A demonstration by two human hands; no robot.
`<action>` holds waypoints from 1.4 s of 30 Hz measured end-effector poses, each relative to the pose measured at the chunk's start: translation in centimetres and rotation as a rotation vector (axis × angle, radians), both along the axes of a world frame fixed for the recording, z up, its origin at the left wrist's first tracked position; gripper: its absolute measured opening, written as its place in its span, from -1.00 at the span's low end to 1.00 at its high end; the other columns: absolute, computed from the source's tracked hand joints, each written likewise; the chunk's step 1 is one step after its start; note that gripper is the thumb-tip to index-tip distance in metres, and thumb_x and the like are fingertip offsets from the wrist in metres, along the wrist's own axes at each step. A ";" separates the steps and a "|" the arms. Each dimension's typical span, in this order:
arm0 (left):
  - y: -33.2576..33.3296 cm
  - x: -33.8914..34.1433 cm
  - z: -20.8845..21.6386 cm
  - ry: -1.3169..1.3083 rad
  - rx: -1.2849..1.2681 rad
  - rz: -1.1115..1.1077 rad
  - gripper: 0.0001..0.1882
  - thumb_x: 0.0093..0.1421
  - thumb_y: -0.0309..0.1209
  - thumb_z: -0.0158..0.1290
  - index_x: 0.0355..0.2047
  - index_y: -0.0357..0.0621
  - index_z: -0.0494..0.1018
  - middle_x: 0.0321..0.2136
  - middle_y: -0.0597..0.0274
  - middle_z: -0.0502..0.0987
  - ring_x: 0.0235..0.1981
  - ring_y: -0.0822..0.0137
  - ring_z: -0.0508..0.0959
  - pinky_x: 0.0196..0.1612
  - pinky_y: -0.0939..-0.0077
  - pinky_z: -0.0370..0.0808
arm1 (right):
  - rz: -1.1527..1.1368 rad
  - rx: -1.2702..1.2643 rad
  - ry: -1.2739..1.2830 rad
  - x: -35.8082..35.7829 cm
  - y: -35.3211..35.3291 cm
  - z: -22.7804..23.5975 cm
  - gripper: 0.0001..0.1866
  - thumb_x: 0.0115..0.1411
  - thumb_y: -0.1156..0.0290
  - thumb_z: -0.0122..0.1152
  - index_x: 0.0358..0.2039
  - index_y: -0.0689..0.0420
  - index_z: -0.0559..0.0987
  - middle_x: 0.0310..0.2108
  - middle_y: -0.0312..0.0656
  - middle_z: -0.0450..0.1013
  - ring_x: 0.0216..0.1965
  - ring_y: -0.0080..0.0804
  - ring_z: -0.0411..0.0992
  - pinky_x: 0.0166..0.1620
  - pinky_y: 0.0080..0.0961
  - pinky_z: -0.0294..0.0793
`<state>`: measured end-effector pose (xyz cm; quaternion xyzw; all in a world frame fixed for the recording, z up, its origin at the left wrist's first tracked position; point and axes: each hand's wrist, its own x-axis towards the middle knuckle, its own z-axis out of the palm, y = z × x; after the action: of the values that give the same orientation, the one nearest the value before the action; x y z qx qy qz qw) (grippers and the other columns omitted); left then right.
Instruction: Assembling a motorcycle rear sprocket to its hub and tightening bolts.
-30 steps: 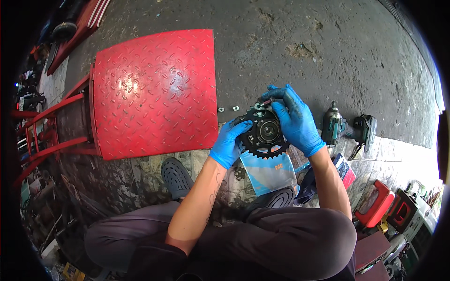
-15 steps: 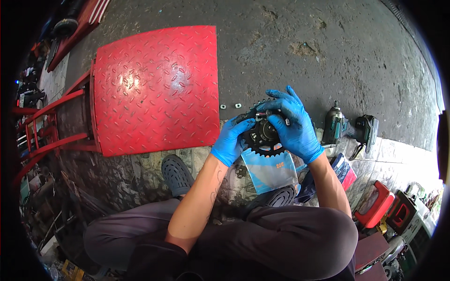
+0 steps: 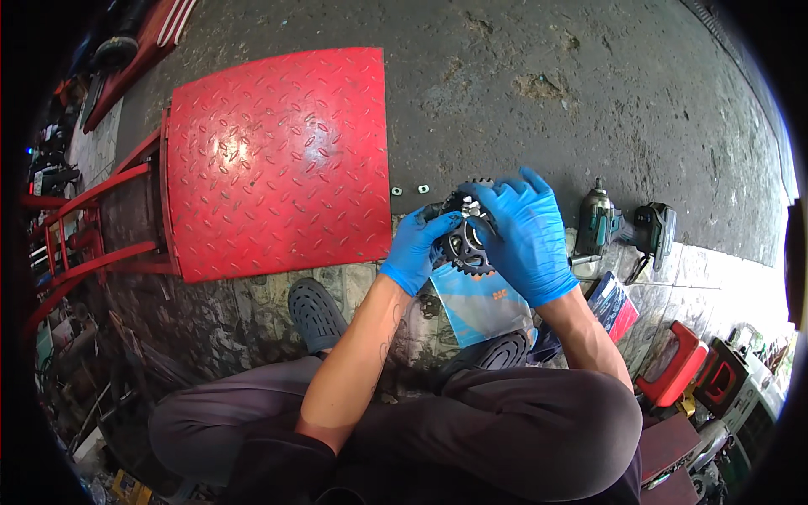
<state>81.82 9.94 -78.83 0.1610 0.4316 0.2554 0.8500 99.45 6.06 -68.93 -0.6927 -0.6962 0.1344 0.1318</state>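
A dark toothed sprocket [image 3: 468, 259] with a round hub is held in front of me, above the floor. My left hand [image 3: 414, 246], in a blue glove, grips its left side, with the thumb lying across the face. My right hand [image 3: 530, 240], also gloved, bends over the upper right of the sprocket. Its thumb and fingertips are at small shiny metal pieces [image 3: 471, 207] near the sprocket's top; whether it pinches one is hidden. Two small oblong metal plates, a left plate [image 3: 396, 192] and a right plate [image 3: 423, 189], lie just beyond my left hand.
A red tread-plate ramp [image 3: 278, 164] stands to the left. A teal cordless impact driver [image 3: 599, 223] lies at the right. Under the sprocket is a clear plastic bag [image 3: 480, 316], near my shoe [image 3: 503, 349]. A red-handled item [image 3: 675, 366] and boxes sit lower right.
My right hand has turned over the sprocket, its fingers coming down and its back now facing up. Shiny metal pieces show at the sprocket's top. My left hand keeps its grip.
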 end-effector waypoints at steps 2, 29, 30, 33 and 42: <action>0.0 0.6 0.1 0.060 0.023 -0.014 -0.72 0.15 -0.58 0.19 -0.10 -0.31 0.55 -0.26 0.12 0.65 -0.34 0.42 0.62 -0.25 0.63 0.57 | -0.072 -0.124 -0.041 -0.2 0.0 0.2 -0.82 0.04 0.41 0.32 -0.29 0.03 0.62 -0.35 -0.19 0.59 -0.24 -0.18 0.57 -0.05 -0.24 0.50; 3.2 3.5 0.2 0.262 0.178 -0.234 -0.73 0.17 -0.33 0.24 -0.22 -0.30 0.59 -0.38 0.15 0.65 -0.45 0.43 0.59 -0.35 0.63 0.54 | -0.036 0.019 0.008 3.1 0.5 -4.8 -0.83 0.09 0.30 0.22 -0.40 0.14 0.55 -0.48 -0.04 0.54 -0.55 0.01 0.48 -0.41 -0.20 0.47; 3.4 3.6 0.2 0.272 0.160 -0.239 -0.72 0.17 -0.32 0.24 -0.23 -0.29 0.60 -0.38 0.15 0.65 -0.45 0.43 0.59 -0.36 0.63 0.54 | -0.009 0.044 -0.009 3.3 0.7 -4.6 -0.82 0.09 0.29 0.21 -0.40 0.14 0.56 -0.49 -0.05 0.54 -0.56 0.01 0.48 -0.42 -0.21 0.46; 3.7 3.8 0.4 0.293 0.124 -0.249 -0.72 0.17 -0.29 0.24 -0.25 -0.28 0.60 -0.39 0.15 0.65 -0.46 0.43 0.59 -0.37 0.64 0.54 | 0.045 0.096 -0.043 3.4 1.1 -4.4 -0.81 0.09 0.27 0.20 -0.41 0.13 0.57 -0.50 -0.06 0.54 -0.56 0.00 0.48 -0.42 -0.24 0.46; 3.5 3.3 -0.9 0.228 0.119 -0.194 -0.71 0.16 -0.28 0.25 -0.25 -0.28 0.60 -0.38 0.14 0.65 -0.44 0.41 0.61 -0.39 0.61 0.56 | 0.121 0.013 -0.090 3.6 1.9 -5.3 -0.82 0.06 0.27 0.17 -0.45 0.12 0.54 -0.51 -0.08 0.54 -0.58 -0.03 0.48 -0.45 -0.26 0.43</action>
<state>85.15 13.47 -79.76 0.2799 0.4918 0.1772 0.8053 103.01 7.95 -74.25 -0.6537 -0.7430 0.1065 0.0964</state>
